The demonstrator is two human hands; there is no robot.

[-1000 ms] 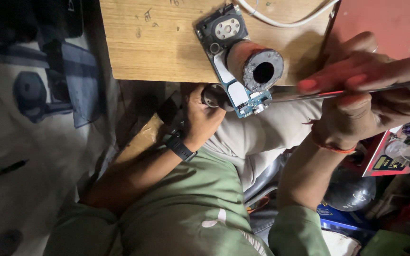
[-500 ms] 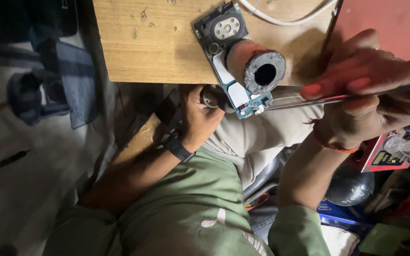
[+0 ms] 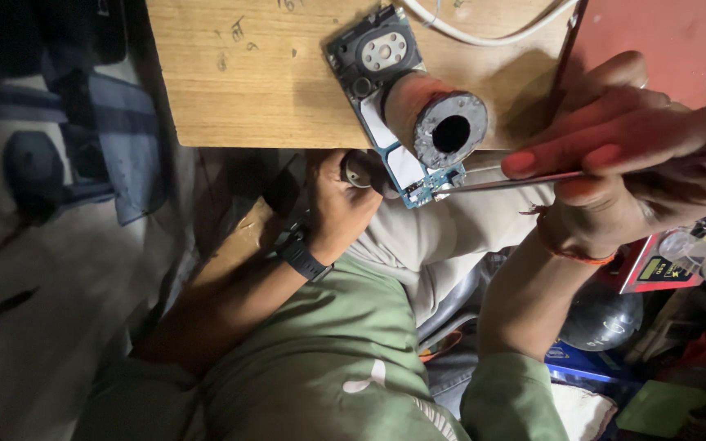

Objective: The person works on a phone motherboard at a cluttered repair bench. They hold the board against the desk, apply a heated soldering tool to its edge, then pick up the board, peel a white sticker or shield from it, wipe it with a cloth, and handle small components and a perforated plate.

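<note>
Head view: a small blue circuit board (image 3: 418, 175) overhung the edge of a wooden board (image 3: 255, 82), likely light, stiff and fragile, best gripped by its edges. The right hand (image 3: 631, 155) pinched thin metal tweezers (image 3: 500, 183) against its corner; the left hand (image 3: 341, 204) curled around a dark round object (image 3: 363, 169) below. A red-and-black package with a yellow label (image 3: 655, 265) lay right.

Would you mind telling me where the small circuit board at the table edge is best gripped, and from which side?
Probably by its long edges, at the end overhanging the wooden table, from below: the circuit board is flat, and the grey cylinder covers its top.
</note>
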